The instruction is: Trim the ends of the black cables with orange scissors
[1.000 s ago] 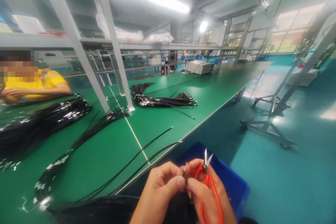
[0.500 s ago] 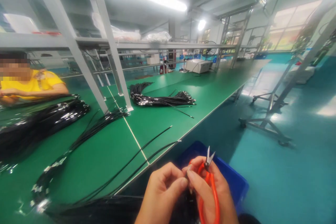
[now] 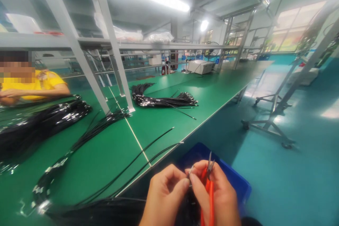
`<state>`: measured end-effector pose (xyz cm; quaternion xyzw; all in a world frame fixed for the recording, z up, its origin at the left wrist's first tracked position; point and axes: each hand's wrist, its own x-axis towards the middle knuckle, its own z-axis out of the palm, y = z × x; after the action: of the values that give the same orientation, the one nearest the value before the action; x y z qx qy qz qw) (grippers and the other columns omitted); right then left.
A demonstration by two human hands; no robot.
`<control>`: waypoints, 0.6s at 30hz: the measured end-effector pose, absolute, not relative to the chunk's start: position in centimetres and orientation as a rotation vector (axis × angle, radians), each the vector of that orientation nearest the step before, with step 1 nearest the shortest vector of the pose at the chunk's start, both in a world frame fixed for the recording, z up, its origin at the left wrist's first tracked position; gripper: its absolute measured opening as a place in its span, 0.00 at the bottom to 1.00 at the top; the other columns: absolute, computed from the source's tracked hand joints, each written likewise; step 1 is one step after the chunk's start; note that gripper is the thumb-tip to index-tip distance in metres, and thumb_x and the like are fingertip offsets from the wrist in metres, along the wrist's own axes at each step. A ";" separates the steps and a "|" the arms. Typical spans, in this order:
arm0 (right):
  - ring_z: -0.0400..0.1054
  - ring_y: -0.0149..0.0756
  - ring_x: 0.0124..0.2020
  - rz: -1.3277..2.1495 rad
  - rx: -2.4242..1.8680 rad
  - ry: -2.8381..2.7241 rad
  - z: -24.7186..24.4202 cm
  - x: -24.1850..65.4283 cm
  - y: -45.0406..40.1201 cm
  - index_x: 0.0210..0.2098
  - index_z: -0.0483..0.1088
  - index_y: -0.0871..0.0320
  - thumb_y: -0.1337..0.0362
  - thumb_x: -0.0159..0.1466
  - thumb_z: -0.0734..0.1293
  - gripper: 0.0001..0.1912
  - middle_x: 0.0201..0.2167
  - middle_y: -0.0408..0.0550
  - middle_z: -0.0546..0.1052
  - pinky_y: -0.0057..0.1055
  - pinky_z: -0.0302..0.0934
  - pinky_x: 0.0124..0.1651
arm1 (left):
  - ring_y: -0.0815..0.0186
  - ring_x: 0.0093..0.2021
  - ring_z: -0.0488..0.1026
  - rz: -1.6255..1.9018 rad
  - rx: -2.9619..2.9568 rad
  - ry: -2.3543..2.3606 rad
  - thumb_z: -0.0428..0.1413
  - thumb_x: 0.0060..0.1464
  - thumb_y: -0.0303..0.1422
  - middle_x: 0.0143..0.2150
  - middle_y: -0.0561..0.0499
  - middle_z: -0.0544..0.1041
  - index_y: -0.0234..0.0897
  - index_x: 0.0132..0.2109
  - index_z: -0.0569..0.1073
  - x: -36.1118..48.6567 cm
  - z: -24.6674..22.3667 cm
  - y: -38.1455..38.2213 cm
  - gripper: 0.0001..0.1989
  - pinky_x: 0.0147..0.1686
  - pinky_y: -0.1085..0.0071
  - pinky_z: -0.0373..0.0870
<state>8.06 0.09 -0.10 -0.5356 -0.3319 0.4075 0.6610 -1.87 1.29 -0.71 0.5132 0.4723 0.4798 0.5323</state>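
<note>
Thumb and fingertip of my left hand [image 3: 168, 190] are pinched on the end of a thin black cable [image 3: 190, 176], mostly hidden by the fingers. My right hand [image 3: 221, 192] is wrapped round small scissors [image 3: 211, 197] with orange handles, their narrow blades pointing up. The right thumb and forefinger also meet at the pale tip of the cable, touching the left fingertips. Below and left of my hands a thick bundle of black cables [image 3: 106, 212] lies along the table edge. Two loose cable ends [image 3: 156, 139] stretch out over the green table [image 3: 148, 120].
Under my hands stands a blue bin [image 3: 235, 178]. More black cable bundles [image 3: 164, 99] lie on the table, around grey shelf posts [image 3: 120, 74]. A person in yellow [image 3: 47, 83] sits across at the left. A wheeled metal rack [image 3: 272, 123] stands on the floor at right.
The scissors have turned in my right hand, so their blades and handles look closer together. A bit more of the pale cable tip shows between my fingers. My left hand hardly moves.
</note>
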 end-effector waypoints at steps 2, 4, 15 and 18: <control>0.72 0.35 0.27 0.757 -1.314 -0.864 -0.4 8.0 0.0 0.27 0.67 0.51 0.63 0.52 0.68 0.04 0.23 0.40 0.75 0.27 0.64 0.33 | 0.68 0.25 0.67 1.122 1.328 1.210 0.58 0.48 0.33 0.22 0.53 0.73 0.34 0.24 0.71 -1.8 -0.7 1.1 0.09 0.27 0.75 0.61; 0.70 0.34 0.25 0.597 -1.382 -0.977 -0.8 7.9 -0.1 0.28 0.67 0.50 0.63 0.53 0.67 0.03 0.23 0.41 0.75 0.27 0.63 0.30 | 0.66 0.27 0.68 1.127 1.359 1.233 0.57 0.49 0.33 0.23 0.53 0.73 0.34 0.25 0.72 -1.9 -0.6 1.1 0.08 0.28 0.74 0.63; 0.59 0.26 0.21 1.690 -1.009 -1.369 0.5 12.5 0.1 0.26 0.68 0.58 0.65 0.49 0.69 0.06 0.21 0.40 0.71 0.22 0.53 0.24 | 0.70 0.26 0.66 1.128 1.047 0.939 0.60 0.47 0.35 0.22 0.54 0.71 0.35 0.27 0.74 -4.1 0.1 2.3 0.07 0.30 0.75 0.62; 0.56 0.23 0.18 2.011 -0.828 -1.332 -0.3 13.5 1.1 0.26 0.69 0.60 0.56 0.48 0.72 0.15 0.18 0.39 0.68 0.21 0.48 0.21 | 0.70 0.25 0.68 1.103 0.980 0.891 0.61 0.46 0.34 0.21 0.54 0.71 0.34 0.26 0.74 -4.1 0.6 2.2 0.08 0.30 0.75 0.63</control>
<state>13.45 1.06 -0.28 -0.3105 -0.4997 0.7543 0.2915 -4.14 2.25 0.61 0.4316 0.3922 0.4859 0.6510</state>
